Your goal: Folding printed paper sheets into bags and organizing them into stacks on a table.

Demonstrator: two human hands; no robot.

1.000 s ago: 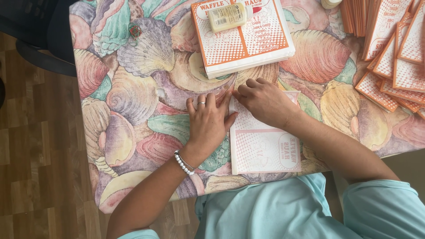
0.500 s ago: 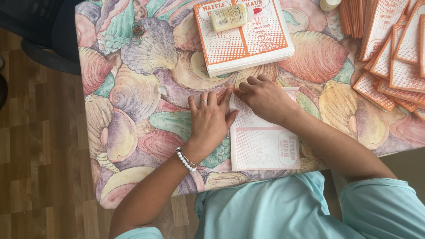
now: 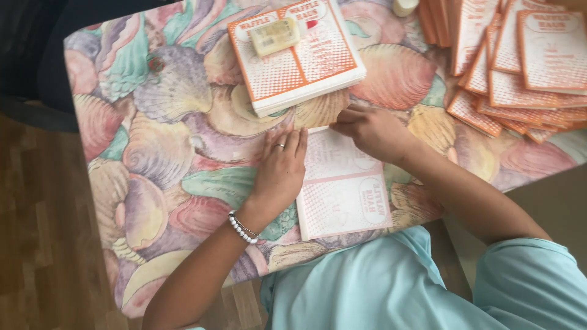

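A flat white paper sheet [image 3: 342,189] with an orange checkered print lies on the shell-patterned table [image 3: 171,122] in front of me. My left hand [image 3: 281,168], with a ring and a bead bracelet, lies flat with fingers apart on the sheet's left edge. My right hand [image 3: 370,129] has its fingers curled and presses on the sheet's far edge, where the paper looks folded. Whether it pinches the paper I cannot tell.
A stack of the same orange-and-white printed sheets [image 3: 293,58] lies just beyond my hands, with a small pale rectangular block [image 3: 275,35] on top. Several folded pieces [image 3: 520,67] are piled at the far right. Wooden floor [image 3: 36,244] lies to the left.
The view has shifted a little. My right hand has slid slightly along the sheet's far edge; my left hand stays flat on the left edge.
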